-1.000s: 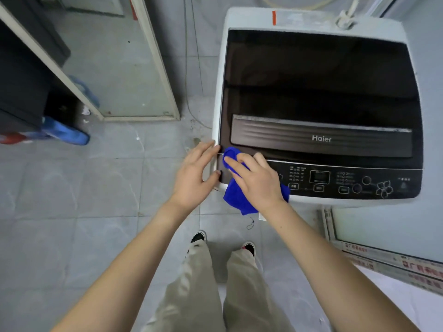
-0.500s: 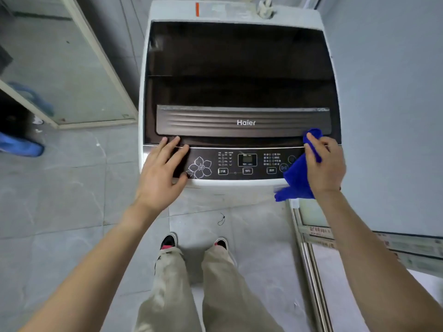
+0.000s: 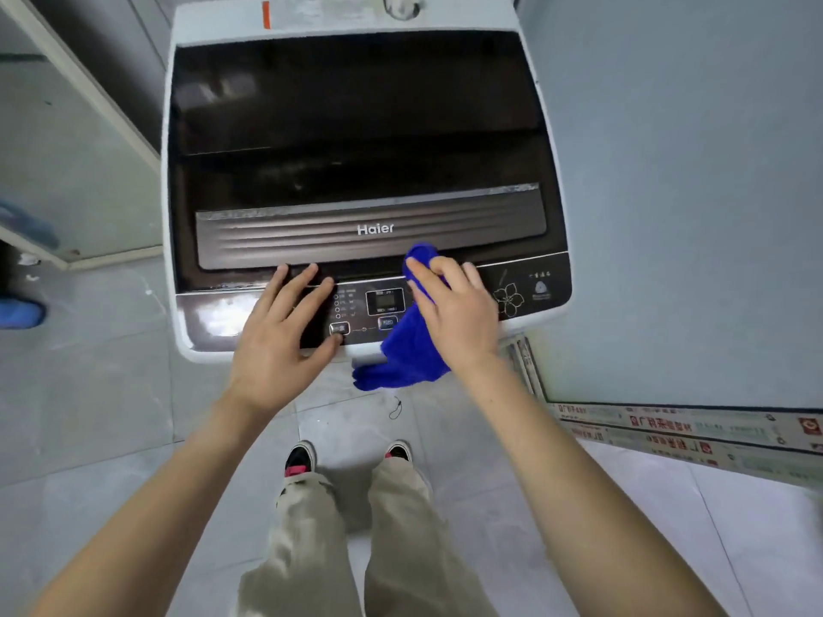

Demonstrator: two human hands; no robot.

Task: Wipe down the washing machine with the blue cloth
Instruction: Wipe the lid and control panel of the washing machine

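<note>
Grey floor tiles (image 3: 111,394), black shoes (image 3: 300,458)

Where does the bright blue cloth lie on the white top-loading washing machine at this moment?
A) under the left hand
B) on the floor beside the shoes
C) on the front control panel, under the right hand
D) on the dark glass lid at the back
C: the blue cloth is pressed on the control panel by the right hand, its lower part hanging over the washing machine front edge; the left hand lies bare and flat.

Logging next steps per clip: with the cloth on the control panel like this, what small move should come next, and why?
Probably sweep the right hand and cloth leftward along the panel. The cloth sits right of the display, and the panel's left end shows whitish smears. The left hand lies flat in that path, so it would likely need to lift first.
</note>
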